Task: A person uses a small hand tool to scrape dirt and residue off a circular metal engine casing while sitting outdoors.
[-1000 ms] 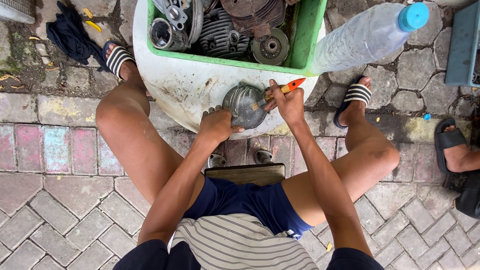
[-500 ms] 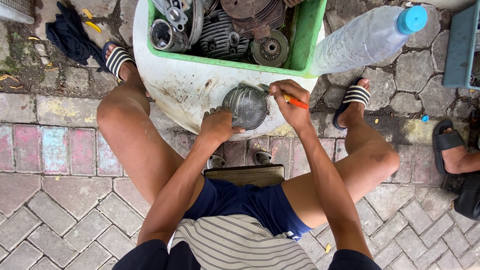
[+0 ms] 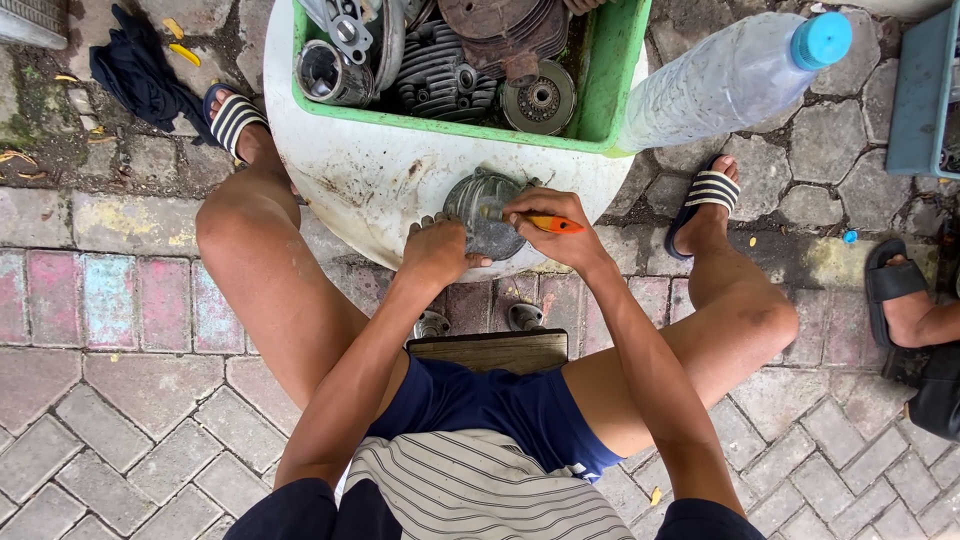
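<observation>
Round grey metal cover (image 3: pixel 478 205), steadied by the closed left hand (image 3: pixel 437 252), was mid-scrub; the right hand (image 3: pixel 552 225) pinched an orange-handled brush (image 3: pixel 545 223), likely needing another stroke.

right hand (image 3: pixel 548 225): a second ago at the round metal cover's right edge, then up at its top edge; now lower and further left, lying across the cover's right half.
brush (image 3: pixel 540 222): its orange handle pointed up and to the right, then down to the right; now it lies nearly level, tip aimed right.
round metal cover (image 3: pixel 480 215): earlier almost wholly in sight; now its right part is hidden under the hand.
</observation>
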